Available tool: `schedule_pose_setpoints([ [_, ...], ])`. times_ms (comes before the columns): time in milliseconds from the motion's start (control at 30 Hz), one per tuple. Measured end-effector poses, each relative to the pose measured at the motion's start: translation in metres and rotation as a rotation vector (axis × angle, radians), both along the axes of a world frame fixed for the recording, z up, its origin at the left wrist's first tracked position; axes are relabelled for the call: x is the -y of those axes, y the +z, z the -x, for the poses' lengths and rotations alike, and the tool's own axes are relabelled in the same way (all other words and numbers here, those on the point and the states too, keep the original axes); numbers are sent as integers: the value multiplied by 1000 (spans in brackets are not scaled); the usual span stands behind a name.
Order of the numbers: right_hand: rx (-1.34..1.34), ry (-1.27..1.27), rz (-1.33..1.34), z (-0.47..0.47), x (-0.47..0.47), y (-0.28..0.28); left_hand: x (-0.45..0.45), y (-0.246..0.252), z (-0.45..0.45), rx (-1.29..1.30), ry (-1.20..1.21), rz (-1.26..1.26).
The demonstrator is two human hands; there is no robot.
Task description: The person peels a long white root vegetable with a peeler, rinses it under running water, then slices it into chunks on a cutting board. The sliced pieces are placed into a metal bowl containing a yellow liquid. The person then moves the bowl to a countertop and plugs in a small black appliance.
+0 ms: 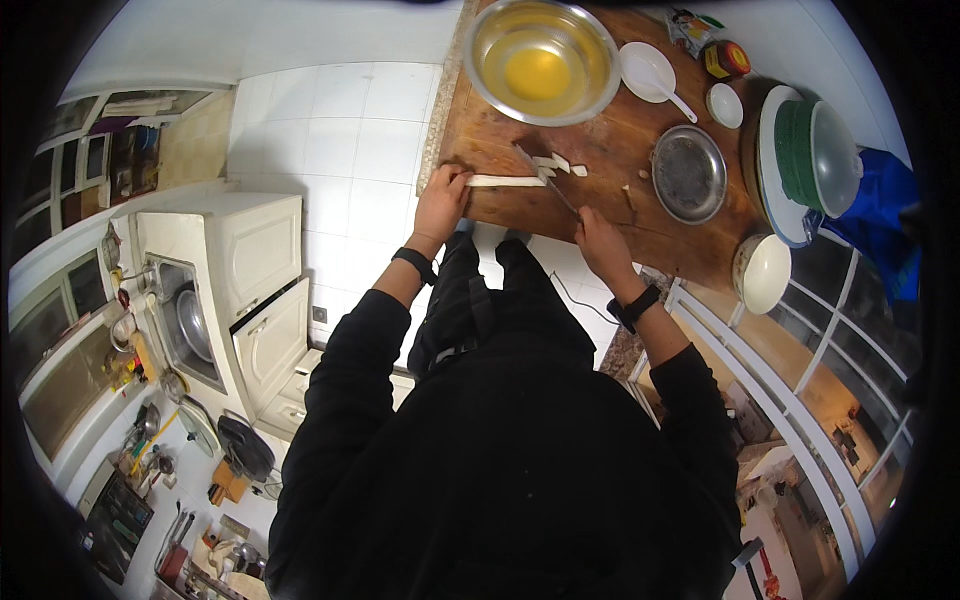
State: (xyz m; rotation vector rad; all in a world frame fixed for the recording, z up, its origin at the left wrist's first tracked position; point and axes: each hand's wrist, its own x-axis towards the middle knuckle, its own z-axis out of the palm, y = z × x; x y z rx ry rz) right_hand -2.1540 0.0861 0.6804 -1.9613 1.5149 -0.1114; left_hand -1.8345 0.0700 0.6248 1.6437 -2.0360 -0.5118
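My left hand (447,189) holds the left end of a long pale strip (506,181), which could be dough or a peeled vegetable. The strip lies across a brown wooden table (517,214) near its front edge. In my right hand (602,241) is a kitchen knife (553,184), its blade slanting up and left over the strip's right end. Several short pale pieces (559,161) lie just beyond and right of the blade. Whether the edge touches the strip cannot be told.
A steel bowl (480,82) with yellow inside stands at the back. To its right are a white bowl (637,60) with a spoon (679,103), a jar (726,60) and a small bowl (724,105). A metal plate (688,176), stacked green baskets (799,154) and a cream bowl (763,274) sit rightward.
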Motion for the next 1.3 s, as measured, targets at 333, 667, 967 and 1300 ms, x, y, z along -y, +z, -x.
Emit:
schedule_pose_setpoints([
  [333,-51,24,19,13,-13,22,-4,-4,-6,-18,49,-64],
  [667,-106,86,-2,9,-14,27,2,-9,7,-95,17,-35],
  [967,21,10,48,-9,1,-4,3,-7,9,-82,14,-43],
  [1300,-52,41,6,0,-16,21,3,-11,19,-83,12,-66],
])
